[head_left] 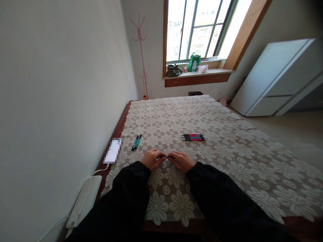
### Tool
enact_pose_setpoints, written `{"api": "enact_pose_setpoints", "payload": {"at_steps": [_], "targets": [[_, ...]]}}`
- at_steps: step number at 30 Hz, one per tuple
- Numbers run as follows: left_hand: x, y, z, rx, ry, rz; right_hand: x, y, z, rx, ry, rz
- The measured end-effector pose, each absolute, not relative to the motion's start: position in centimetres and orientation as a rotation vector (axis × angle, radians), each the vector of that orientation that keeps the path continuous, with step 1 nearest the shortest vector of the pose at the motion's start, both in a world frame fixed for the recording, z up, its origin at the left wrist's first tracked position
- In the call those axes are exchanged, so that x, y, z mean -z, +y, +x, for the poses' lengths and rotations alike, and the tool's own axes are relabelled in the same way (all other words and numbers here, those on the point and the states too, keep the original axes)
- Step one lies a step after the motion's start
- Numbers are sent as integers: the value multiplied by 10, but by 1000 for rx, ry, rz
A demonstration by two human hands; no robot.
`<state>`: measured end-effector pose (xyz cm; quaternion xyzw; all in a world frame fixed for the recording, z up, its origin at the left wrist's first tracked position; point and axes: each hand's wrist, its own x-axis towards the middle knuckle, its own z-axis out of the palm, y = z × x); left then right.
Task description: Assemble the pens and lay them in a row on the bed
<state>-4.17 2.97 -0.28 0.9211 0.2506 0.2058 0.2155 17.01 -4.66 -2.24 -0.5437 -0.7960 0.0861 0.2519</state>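
Note:
Between my hands, low over the lace tablecloth (165, 126), is a slim pen (167, 157) with a bit of teal showing. My left hand (152, 159) pinches its left part, and my right hand (182, 160) pinches the right part. The fingers cover most of the pen, so whether it is whole or in parts cannot be seen. Two teal and black pens (136, 143) lie side by side, slanted, beyond my left hand. Past my right hand, several red, teal and black pens (193, 137) lie in a neat row.
At the table's left edge lies a phone (112, 151), its screen lit and blurred, with a white cable. A white power strip (84, 201) sits nearer, by the wall. Beyond the table stand a pink coat rack (142, 50), a windowsill with bags, and a white fridge (275, 77).

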Motion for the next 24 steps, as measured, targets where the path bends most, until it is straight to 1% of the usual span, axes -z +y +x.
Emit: {"api": "enact_pose_setpoints", "payload": {"at_steps": [4,9,14,19,24], "targets": [[5,30,-41,-620,654,2509,20,-48,168,-229,-2153,-1504],[4,29,-41,-568,729,2551,21,-48,168,-254,-2114,-1586],[1,27,-41,-650,616,2534,20,-48,169,-257,-2151,-1540],[2,26,-41,-681,673,2549,19,-48,169,-277,-2125,-1567],[2,27,-41,-721,595,2525,19,-47,169,-278,-2157,-1521]]}}
